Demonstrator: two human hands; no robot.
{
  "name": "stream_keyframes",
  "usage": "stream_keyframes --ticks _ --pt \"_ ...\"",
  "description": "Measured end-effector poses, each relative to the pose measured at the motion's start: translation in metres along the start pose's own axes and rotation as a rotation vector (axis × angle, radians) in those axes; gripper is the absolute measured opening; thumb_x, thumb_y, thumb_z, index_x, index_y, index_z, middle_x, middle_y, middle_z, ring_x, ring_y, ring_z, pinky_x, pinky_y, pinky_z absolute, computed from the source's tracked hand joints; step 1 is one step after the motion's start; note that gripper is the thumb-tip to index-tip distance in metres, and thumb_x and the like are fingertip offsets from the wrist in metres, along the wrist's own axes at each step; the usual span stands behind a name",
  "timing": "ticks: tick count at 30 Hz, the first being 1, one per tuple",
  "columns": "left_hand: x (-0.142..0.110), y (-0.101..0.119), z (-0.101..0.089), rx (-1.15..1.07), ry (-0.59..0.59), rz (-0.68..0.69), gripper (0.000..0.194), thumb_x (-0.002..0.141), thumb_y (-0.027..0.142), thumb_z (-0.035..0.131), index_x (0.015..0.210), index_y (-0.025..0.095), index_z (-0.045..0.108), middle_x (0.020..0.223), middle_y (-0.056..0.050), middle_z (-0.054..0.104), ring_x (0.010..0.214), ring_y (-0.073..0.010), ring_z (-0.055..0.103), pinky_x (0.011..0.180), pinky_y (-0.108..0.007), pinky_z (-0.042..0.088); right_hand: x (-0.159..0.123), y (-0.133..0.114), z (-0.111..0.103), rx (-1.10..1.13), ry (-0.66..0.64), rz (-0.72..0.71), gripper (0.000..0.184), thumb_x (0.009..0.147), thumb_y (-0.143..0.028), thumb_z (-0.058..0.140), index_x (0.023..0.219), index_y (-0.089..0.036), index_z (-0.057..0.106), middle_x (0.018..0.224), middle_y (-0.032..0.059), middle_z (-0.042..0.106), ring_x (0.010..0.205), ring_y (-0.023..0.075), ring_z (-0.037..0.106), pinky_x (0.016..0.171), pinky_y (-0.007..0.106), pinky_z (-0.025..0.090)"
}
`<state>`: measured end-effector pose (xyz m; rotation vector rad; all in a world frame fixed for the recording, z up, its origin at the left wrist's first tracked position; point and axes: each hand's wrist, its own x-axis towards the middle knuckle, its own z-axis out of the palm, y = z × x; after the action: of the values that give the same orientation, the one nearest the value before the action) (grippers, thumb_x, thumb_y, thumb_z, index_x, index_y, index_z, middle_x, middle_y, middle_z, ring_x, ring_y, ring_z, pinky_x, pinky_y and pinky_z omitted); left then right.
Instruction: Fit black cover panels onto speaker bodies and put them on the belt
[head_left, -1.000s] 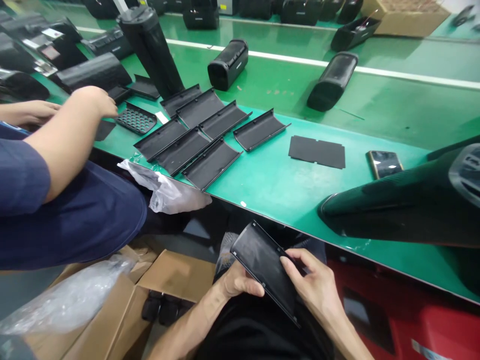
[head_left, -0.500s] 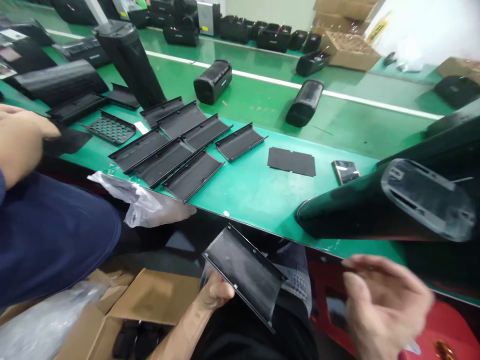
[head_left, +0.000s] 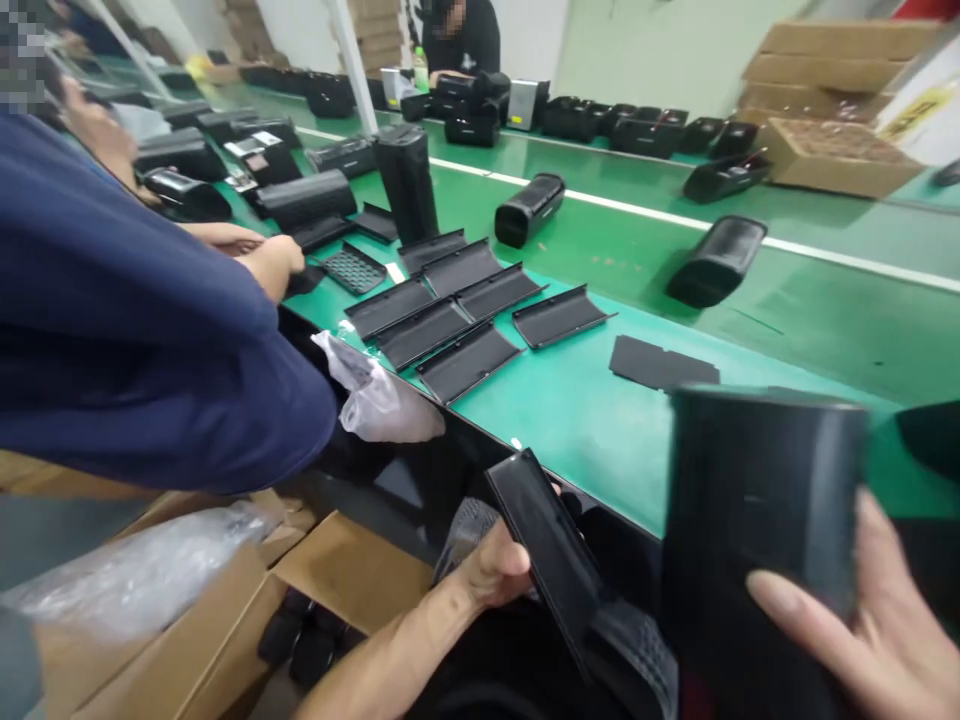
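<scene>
My left hand (head_left: 495, 565) is closed on the edge of a curved black plastic panel (head_left: 551, 545), held at a slant over my lap below the bench edge. On the right, my right hand (head_left: 877, 620) grips a large, smooth black casing (head_left: 761, 500), thumb across its front and fingers around its right side. The casing is raised close to the camera and slightly blurred; its far side is hidden. Several similar curved panels (head_left: 469, 362) lie on the green bench (head_left: 570, 420). A flat black notched sheet (head_left: 664, 362) rests to their right.
A co-worker in a dark blue shirt (head_left: 150, 330) works at my left. Beside my legs stands an open cardboard box (head_left: 352, 570) with black parts inside. A plastic bag (head_left: 386, 400) hangs at the bench edge. An upright black casing (head_left: 405, 185) stands farther back.
My right hand, previously raised and empty, now holds the black casing. My left hand has turned the panel more edge-on. The view has swung left, showing more of the co-worker.
</scene>
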<state>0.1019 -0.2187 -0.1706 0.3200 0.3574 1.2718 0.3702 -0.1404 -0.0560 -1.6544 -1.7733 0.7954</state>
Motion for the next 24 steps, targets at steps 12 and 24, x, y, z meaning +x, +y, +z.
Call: stream_keyframes --ticks 12,24 --pt "0.014 -0.010 0.033 0.092 -0.078 0.042 0.081 0.066 0.044 0.089 0.136 0.012 0.063 0.127 -0.020 0.071 0.125 -0.0429 0.065 0.107 -0.053 0.049 -0.021 -0.047 0.046 -0.143 -0.505 0.044 0.100 0.088 -0.070 0.061 0.169 -0.034 0.014 0.164 0.0128 0.047 0.144 0.0398 0.052 0.114 0.060 0.046" --pt "0.004 -0.004 0.031 0.125 -0.068 0.031 0.079 0.065 0.042 0.093 0.134 0.016 0.065 0.128 -0.019 0.071 0.124 -0.0414 0.065 0.110 -0.053 0.046 -0.027 -0.010 0.054 -0.211 -0.526 -0.152 0.107 0.085 -0.057 0.073 0.170 -0.035 0.014 0.161 0.0122 0.050 0.133 0.0457 0.061 0.096 0.058 0.061"
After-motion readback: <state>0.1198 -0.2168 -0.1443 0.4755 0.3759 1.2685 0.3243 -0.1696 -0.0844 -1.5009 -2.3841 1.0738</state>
